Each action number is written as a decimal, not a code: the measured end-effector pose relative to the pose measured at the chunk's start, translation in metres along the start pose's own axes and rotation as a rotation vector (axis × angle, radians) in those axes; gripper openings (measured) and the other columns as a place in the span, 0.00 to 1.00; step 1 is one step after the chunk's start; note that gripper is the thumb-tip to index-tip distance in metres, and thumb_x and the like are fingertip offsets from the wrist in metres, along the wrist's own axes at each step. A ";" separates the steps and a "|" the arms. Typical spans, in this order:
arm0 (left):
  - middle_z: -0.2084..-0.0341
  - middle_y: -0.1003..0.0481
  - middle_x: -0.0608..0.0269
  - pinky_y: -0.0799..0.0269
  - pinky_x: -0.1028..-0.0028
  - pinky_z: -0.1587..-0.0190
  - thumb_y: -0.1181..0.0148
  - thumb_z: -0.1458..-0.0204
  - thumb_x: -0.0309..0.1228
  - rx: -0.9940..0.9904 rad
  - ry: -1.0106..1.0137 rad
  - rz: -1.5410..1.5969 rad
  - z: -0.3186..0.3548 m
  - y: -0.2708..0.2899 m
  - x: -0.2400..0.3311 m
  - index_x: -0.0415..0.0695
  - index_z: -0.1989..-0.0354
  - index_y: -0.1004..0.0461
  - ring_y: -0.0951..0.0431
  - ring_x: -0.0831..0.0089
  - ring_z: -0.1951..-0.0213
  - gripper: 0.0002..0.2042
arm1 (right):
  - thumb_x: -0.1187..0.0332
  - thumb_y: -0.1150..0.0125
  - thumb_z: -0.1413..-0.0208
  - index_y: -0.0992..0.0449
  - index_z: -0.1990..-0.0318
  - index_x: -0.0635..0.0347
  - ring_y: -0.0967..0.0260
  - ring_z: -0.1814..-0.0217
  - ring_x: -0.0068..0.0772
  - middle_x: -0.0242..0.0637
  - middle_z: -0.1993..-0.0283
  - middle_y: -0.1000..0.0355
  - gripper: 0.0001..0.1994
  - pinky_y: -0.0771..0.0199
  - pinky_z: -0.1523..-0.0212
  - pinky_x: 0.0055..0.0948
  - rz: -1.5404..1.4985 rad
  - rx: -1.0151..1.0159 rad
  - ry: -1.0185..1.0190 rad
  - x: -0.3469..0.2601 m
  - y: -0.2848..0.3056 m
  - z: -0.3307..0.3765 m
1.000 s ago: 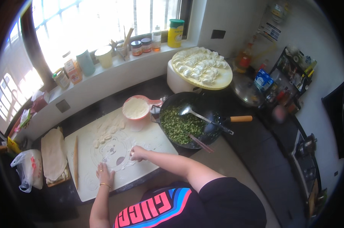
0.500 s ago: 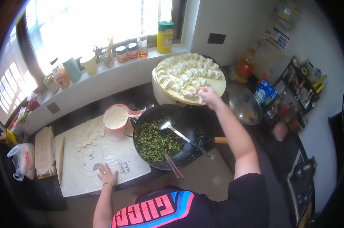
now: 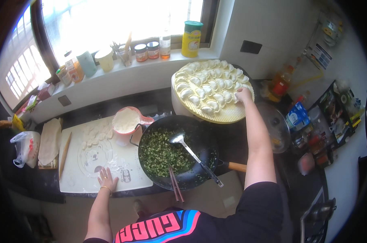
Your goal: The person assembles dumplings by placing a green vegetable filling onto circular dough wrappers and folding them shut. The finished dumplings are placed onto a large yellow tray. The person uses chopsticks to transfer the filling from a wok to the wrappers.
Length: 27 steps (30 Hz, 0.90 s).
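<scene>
My left hand (image 3: 108,180) lies flat with fingers apart on the floured white board (image 3: 76,178). My right hand (image 3: 243,94) reaches over the right side of a round, ridged yellow tray (image 3: 232,114). Its fingers are pinched on a pale dumpling (image 3: 236,97), partly hidden under them. Rows of filled dumplings (image 3: 209,106) cover most of the tray. Between my arms stands a black wok (image 3: 203,137) of chopped green filling (image 3: 161,152). A metal ladle (image 3: 197,160) and a pair of brown chopsticks (image 3: 175,184) rest in it.
Near the board's far edge stands a pink-rimmed pot (image 3: 141,117) of white flour. Small dough pieces (image 3: 96,137) and a rolling pin (image 3: 65,156) lie on the board. Left of it is a dough sheet (image 3: 50,141). A glass lid (image 3: 278,133) sits right of the tray.
My right hand has moved from the tray's near edge to its right side, still pinching the dumpling. The left hand stays flat on the board. The whole view has shifted slightly.
</scene>
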State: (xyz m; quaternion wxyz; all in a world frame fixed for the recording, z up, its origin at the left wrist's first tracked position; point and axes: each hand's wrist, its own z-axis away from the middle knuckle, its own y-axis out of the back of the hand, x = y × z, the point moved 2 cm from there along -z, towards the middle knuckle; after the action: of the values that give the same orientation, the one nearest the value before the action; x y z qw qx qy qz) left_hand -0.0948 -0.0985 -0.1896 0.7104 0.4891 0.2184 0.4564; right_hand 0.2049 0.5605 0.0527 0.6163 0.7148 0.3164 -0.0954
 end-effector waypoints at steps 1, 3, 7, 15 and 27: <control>0.35 0.72 0.51 0.72 0.48 0.38 0.54 0.50 0.51 0.007 0.000 -0.005 -0.001 -0.001 -0.001 0.45 0.35 0.69 0.73 0.53 0.34 0.41 | 0.71 0.38 0.63 0.24 0.63 0.62 0.28 0.57 0.39 0.47 0.61 0.27 0.15 0.31 0.56 0.31 0.023 -0.028 0.005 0.001 0.001 -0.001; 0.35 0.72 0.51 0.73 0.48 0.38 0.55 0.50 0.51 0.008 0.001 -0.007 -0.003 -0.002 0.002 0.45 0.35 0.69 0.73 0.53 0.34 0.41 | 0.68 0.36 0.65 0.24 0.64 0.63 0.28 0.60 0.38 0.46 0.63 0.26 0.16 0.30 0.57 0.30 -0.096 -0.104 -0.088 0.012 0.003 -0.009; 0.35 0.72 0.51 0.74 0.49 0.38 0.55 0.50 0.51 0.022 0.016 0.008 0.001 -0.003 -0.001 0.45 0.35 0.68 0.73 0.54 0.34 0.41 | 0.69 0.37 0.66 0.23 0.69 0.64 0.27 0.65 0.35 0.44 0.68 0.25 0.13 0.29 0.61 0.30 -0.191 -0.037 -0.083 0.003 0.000 0.001; 0.35 0.69 0.50 0.74 0.51 0.38 0.58 0.49 0.53 0.044 0.026 0.035 0.008 0.002 0.001 0.46 0.35 0.65 0.72 0.56 0.34 0.39 | 0.60 0.36 0.60 0.26 0.59 0.63 0.30 0.58 0.44 0.50 0.62 0.27 0.20 0.31 0.57 0.35 0.114 0.132 0.080 0.005 0.010 0.003; 0.36 0.66 0.46 0.70 0.53 0.37 0.55 0.49 0.50 0.299 -0.089 0.067 -0.063 0.029 -0.076 0.40 0.36 0.62 0.68 0.53 0.34 0.38 | 0.78 0.40 0.59 0.30 0.60 0.62 0.39 0.50 0.44 0.44 0.55 0.35 0.15 0.37 0.52 0.34 -0.214 -0.185 1.082 -0.261 -0.068 0.331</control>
State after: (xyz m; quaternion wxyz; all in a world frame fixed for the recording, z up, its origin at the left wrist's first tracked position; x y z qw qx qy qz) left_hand -0.1926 -0.1299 -0.2010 0.6230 0.6162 0.2358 0.4202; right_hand 0.0463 0.1642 0.0605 0.4131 0.5688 0.6654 0.2514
